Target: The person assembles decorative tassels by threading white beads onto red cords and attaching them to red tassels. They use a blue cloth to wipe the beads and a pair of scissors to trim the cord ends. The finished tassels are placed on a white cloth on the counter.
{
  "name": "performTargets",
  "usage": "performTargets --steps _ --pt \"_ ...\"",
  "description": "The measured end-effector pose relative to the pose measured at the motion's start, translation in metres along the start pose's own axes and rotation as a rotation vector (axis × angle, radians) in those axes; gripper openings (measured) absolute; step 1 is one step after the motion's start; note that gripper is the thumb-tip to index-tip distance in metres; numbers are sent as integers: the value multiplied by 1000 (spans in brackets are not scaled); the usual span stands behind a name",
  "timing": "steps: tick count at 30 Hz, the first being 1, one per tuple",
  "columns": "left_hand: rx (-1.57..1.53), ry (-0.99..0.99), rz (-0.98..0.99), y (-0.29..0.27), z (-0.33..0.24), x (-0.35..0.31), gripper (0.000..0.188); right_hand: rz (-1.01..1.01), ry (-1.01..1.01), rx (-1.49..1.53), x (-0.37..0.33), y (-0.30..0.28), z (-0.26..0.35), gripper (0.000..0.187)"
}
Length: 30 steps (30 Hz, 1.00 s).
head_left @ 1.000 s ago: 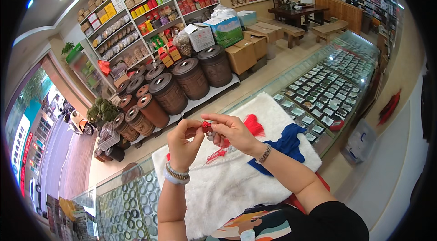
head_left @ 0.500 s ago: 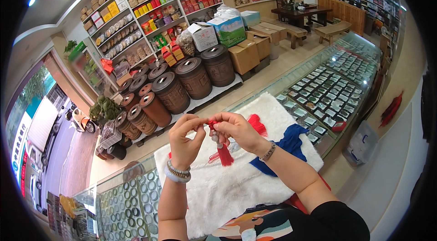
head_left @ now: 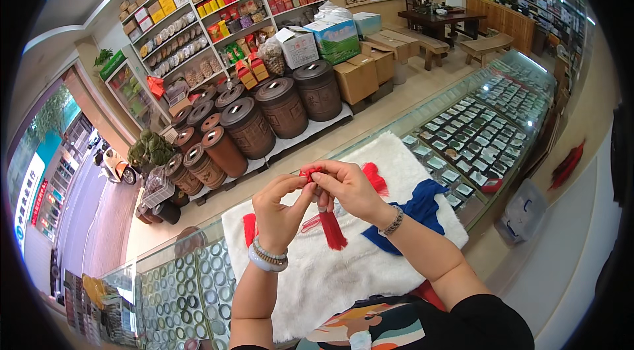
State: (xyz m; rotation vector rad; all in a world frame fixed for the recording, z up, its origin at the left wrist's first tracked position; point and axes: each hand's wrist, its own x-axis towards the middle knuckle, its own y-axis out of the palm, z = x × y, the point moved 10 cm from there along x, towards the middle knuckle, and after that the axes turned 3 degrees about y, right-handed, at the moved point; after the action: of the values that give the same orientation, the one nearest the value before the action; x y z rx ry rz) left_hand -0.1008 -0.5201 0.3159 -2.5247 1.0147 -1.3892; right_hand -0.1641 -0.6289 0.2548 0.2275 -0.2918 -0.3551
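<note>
A tassel pendant hangs from a knotted red cord [head_left: 309, 174] held above a white furry mat [head_left: 317, 290]. My left hand [head_left: 279, 210] pinches the cord's knot between thumb and fingertips. Close against it, my right hand [head_left: 353, 193] grips the same cord, its thumb on the knot. Below the fingers dangles the red tassel [head_left: 333, 231], with a pale bead partly hidden above it. Loose red cord [head_left: 310, 223] lies on the mat behind the tassel. Beyond my right hand rests a red tassel bundle [head_left: 375, 178]; beside my left wrist is another red item [head_left: 249, 228].
A crumpled blue cloth [head_left: 417, 208] lies at the mat's right. The mat covers part of a glass counter with bangles [head_left: 185, 297] at left and small pieces on white cards [head_left: 472, 142] at right. Brown lidded barrels [head_left: 281, 107] stand beyond; a clear plastic box [head_left: 522, 210] sits right.
Both hands have stayed together at the cord while the left hand shifted slightly right and down. The tassel hangs a little lower and further right. Outside, the white truck has left the view.
</note>
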Motion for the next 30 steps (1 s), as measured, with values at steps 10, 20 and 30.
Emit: performTargets --steps 10,20,30 --pt "-44 167 10 -3 -7 0 8 -57 21 22 -2 -3 -5 24" --pt "151 173 26 -1 -9 8 13 -90 15 -54 -3 3 -2 21" --pt "195 434 -124 -10 -29 -10 20 -57 -5 -54 -5 5 -1 22"
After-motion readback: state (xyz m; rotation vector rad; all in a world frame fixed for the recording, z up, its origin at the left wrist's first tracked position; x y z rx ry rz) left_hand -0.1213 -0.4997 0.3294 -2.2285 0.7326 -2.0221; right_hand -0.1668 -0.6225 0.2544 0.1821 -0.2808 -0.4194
